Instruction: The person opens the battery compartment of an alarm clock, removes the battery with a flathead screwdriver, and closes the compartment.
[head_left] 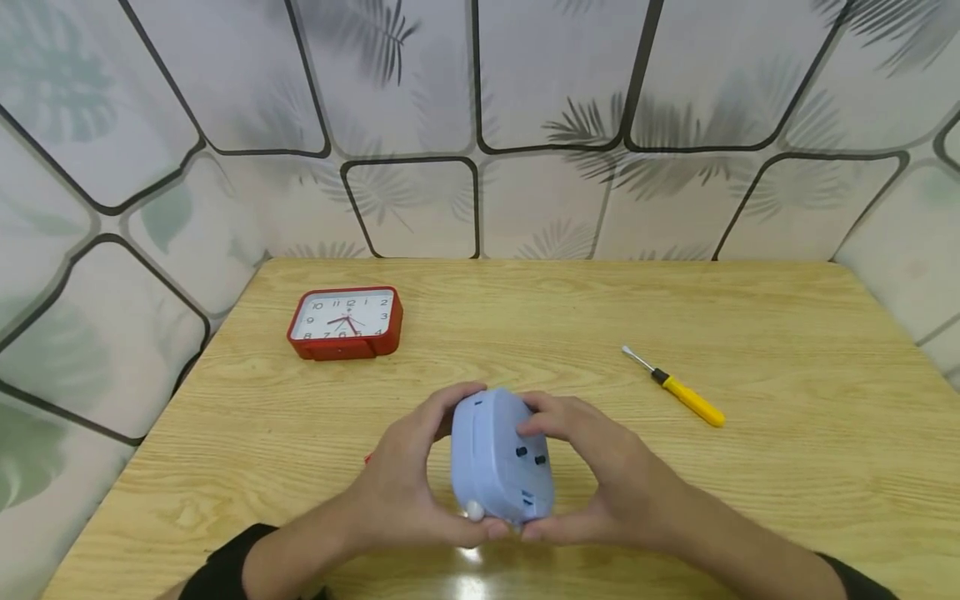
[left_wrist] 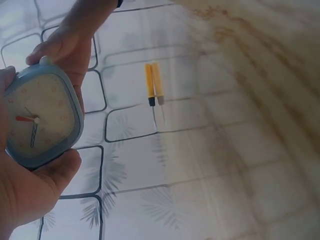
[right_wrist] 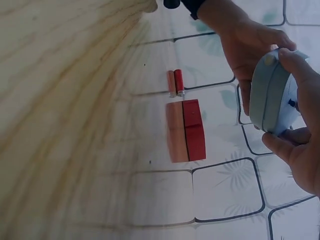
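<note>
Both hands hold a light-blue alarm clock (head_left: 491, 458) above the front middle of the table, its back turned to the right. My left hand (head_left: 405, 479) grips the face side, fingers at the top edge and thumb below. With fingers over the top and back and thumb at the lower edge, my right hand (head_left: 611, 467) grips the other side. Two black knobs (head_left: 531, 456) show on the back. In the left wrist view the clock's dial (left_wrist: 45, 112) with a red hand is visible. A white ball-like foot (head_left: 475, 510) sits at a lower corner.
A red desk clock (head_left: 345, 323) lies face up at the back left. To the right lies a yellow-handled screwdriver (head_left: 693, 402). A small red cylinder with a silver end (right_wrist: 179, 81), mostly hidden behind the left hand in the head view, lies on the table (head_left: 787, 350).
</note>
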